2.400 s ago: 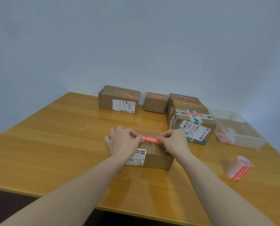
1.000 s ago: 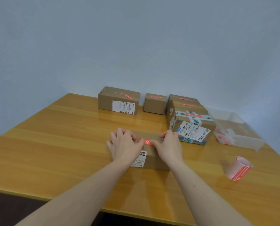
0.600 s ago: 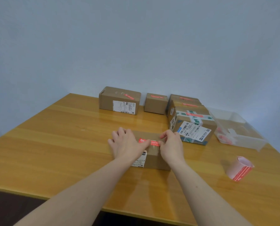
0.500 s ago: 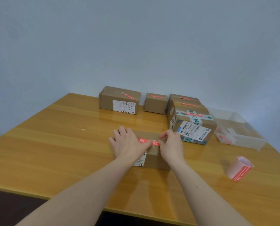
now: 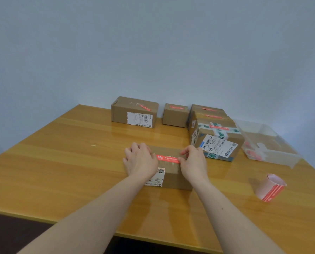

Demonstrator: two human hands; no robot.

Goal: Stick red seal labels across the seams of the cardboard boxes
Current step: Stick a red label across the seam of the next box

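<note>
So the person has a low brown cardboard box [image 5: 171, 173] sitting near the front-middle of the glossy yellow wooden table [image 5: 61, 171], and a red seal label with white print [image 5: 168, 158] lies flat across the top of it, running left to right. The left hand [image 5: 141, 161] lies palm-down on the left part of the box top, fingers relaxed and fairly straight, thumb side right at the label's left end. The right hand [image 5: 193, 161] is on the right part, thumb and forefinger curled in on the label's right end, looks like a pinch. Further back by the pale blue wall there's a long cardboard box with a white shipping label [image 5: 134, 112], a small plain cardboard box [image 5: 174, 115], and a cluster of cardboard boxes, the nearest wrapped in green-and-white tape [image 5: 216, 142], all with red labels on top. Off to the right is a clear plastic tub [image 5: 268, 143], and nearer the front a pink roll of red labels [image 5: 269, 186] lying on its side, well apart from both hands
</note>
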